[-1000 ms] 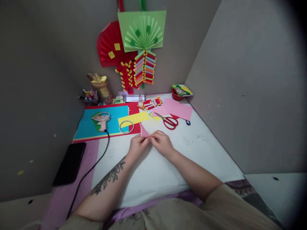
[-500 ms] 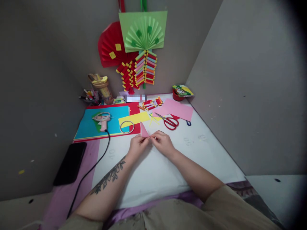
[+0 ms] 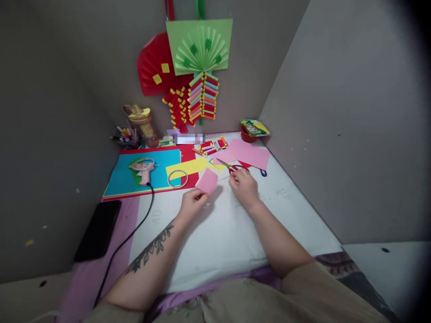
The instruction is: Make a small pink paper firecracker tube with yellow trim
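A small pink paper piece (image 3: 208, 181) is pinched in my left hand (image 3: 194, 202), raised a little over the white table cover. My right hand (image 3: 245, 186) is at the red-handled scissors (image 3: 232, 167), covering part of their handles; its fingers are curled, and whether they grip the scissors is hard to tell. The scissor blades point up and left, across the edge of a larger pink sheet (image 3: 251, 154). A yellow strip (image 3: 188, 168) and a pale ring (image 3: 178, 179) lie beyond my left hand.
At the left are blue paper (image 3: 161, 163), a pink glue gun (image 3: 145, 174) with its black cord, and a black phone (image 3: 98, 230). Small paper rolls (image 3: 213, 146) and a red bowl (image 3: 248, 135) sit at the back. Paper fans (image 3: 202, 49) hang on the wall.
My right hand has let go of the pink piece and moved right to the scissors. The piece, folded before, now shows its flat face in my left hand.
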Available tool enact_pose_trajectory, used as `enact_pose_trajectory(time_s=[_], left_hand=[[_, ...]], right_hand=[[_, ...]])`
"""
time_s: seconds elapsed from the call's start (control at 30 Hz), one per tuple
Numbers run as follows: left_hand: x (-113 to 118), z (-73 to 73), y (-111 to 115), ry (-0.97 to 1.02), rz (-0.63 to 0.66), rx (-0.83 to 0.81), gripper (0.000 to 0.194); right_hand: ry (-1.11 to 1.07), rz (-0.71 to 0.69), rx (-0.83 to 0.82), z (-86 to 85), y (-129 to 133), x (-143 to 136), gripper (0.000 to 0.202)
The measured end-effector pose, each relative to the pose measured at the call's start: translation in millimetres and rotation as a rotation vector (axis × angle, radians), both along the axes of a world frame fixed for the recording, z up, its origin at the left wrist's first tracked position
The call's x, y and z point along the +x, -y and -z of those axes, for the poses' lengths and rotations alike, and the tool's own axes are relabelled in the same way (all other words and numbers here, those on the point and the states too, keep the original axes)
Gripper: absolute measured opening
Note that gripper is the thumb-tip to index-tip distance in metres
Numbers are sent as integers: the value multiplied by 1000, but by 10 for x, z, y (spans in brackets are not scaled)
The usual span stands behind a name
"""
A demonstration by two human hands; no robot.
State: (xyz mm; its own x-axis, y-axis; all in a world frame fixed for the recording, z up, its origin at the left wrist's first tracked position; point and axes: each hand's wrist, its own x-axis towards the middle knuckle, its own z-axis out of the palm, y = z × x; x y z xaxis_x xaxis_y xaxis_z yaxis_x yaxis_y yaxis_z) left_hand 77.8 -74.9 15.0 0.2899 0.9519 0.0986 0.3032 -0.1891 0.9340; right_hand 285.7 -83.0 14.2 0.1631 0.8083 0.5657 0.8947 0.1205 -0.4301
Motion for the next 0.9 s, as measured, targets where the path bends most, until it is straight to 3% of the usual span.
enact_pose_trajectory(time_s=[0.07,0.17,0.33,0.43,0.53,0.7,0.9], left_hand=[[-7,-13,-7,21,16,-22,16],[-14,-26,-11,49,64,-52,14],[-19,-63,-4,109,210,-140,9],[-19,-71,-3,101,250,-166,9],[-21,-41,-21,128,173,-143,10],[-32,29,-83,222,-15,-141,14],[-41,45,-142,313,-139,-170,11]], right_hand=[[-18,162,-10,9,-60,229,18],[-148,163,-43,45,-102,356,22],[-816,-243,-233,75,-65,-30,32],[-1071,-419,-326,64,-25,-238,35],[-1146,-413,-325,63,-3,-283,35],[-1082,-387,-319,62,21,-278,35],[-1185,-390,-415,28,32,-307,31]])
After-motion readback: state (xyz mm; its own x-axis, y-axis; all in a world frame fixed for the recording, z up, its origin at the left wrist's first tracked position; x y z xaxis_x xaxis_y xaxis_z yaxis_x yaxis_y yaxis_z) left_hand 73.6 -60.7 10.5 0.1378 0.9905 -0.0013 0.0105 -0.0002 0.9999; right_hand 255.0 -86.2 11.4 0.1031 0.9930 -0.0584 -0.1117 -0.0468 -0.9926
